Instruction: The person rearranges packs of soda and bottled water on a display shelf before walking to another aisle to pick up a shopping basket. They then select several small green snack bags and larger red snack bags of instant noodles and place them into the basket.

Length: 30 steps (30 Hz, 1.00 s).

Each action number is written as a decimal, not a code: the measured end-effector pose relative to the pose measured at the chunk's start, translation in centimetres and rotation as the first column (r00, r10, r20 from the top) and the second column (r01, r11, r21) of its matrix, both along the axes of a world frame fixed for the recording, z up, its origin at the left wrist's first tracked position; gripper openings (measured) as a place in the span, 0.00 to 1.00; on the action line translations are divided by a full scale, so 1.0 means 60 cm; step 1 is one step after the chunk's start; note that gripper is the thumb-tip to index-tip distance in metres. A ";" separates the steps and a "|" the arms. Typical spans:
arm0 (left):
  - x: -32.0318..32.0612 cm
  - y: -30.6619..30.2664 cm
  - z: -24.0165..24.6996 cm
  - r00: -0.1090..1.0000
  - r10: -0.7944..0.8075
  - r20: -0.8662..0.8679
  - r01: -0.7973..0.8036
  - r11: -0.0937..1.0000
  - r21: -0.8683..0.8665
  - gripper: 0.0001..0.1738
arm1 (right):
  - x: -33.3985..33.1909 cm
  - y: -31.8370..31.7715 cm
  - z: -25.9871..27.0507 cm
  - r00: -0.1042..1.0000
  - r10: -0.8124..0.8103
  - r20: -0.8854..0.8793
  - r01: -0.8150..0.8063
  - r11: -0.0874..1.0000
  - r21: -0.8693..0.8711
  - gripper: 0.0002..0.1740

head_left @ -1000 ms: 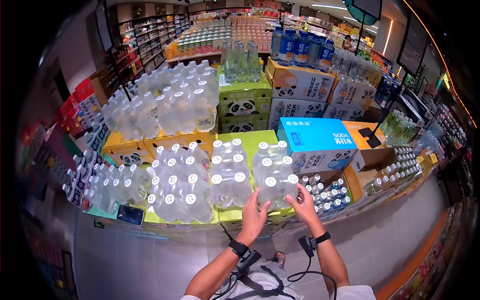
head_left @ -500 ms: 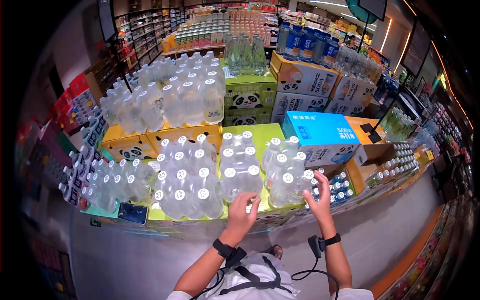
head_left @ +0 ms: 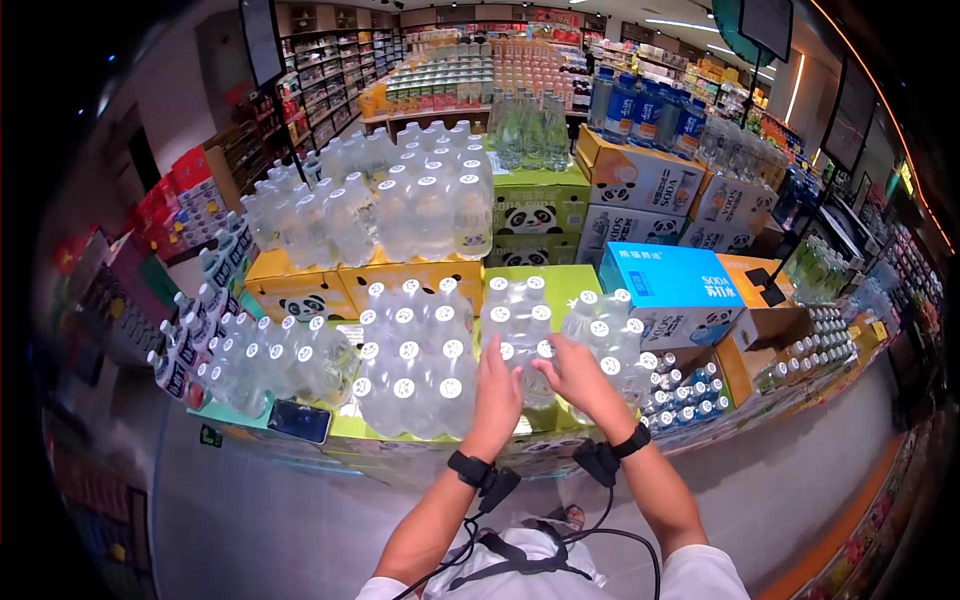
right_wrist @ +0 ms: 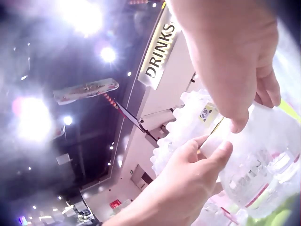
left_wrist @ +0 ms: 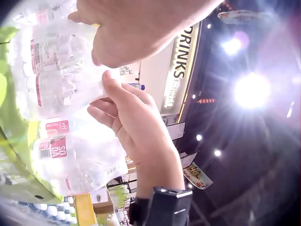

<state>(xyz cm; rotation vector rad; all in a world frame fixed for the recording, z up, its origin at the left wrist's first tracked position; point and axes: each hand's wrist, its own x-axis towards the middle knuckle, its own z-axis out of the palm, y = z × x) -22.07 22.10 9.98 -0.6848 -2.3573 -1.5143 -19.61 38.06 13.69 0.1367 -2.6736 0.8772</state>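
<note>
Film-wrapped packs of clear bottles with round white caps stand upright on a green display. Both hands are at the near end of the middle pack (head_left: 518, 312). My left hand (head_left: 497, 398) lies along its left side, fingers extended forward. The right hand (head_left: 582, 382) reaches in from the right, fingertips at a near cap and thumb towards the left thumb. In the left wrist view, both hands touch the wrapped bottles (left_wrist: 61, 70) with thumbs and fingers spread apart. Just right of them is another pack (head_left: 604, 325), and a wider block of bottles (head_left: 405, 350) stands left.
A black phone (head_left: 299, 421) lies at the display's front edge. Behind are a blue soda box (head_left: 670, 275), taller bottle packs (head_left: 400, 205) on yellow panda boxes and green cartons (head_left: 535, 215). Small bottles (head_left: 690, 400) fill an area to the right.
Both hands were around the right-hand pack, then drew apart. Now they have moved left and forward onto the middle pack. The head view has shifted, moving the display rightward in frame.
</note>
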 end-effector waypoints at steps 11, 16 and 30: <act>0.039 -0.040 0.021 0.999 -0.030 -0.015 0.029 0.999 -0.043 0.22 | 0.060 -0.005 0.015 1.000 -0.016 -0.007 0.016 1.000 -0.012 0.23; 0.052 -0.050 0.031 0.998 -0.054 0.010 0.055 0.994 -0.099 0.22 | 0.077 -0.012 0.027 1.000 -0.006 0.006 0.006 0.999 -0.044 0.23; 0.085 -0.147 0.033 0.899 0.117 -0.422 -0.129 0.992 0.000 0.27 | 0.077 -0.078 0.062 0.960 0.186 -0.208 -0.209 0.973 -0.097 0.24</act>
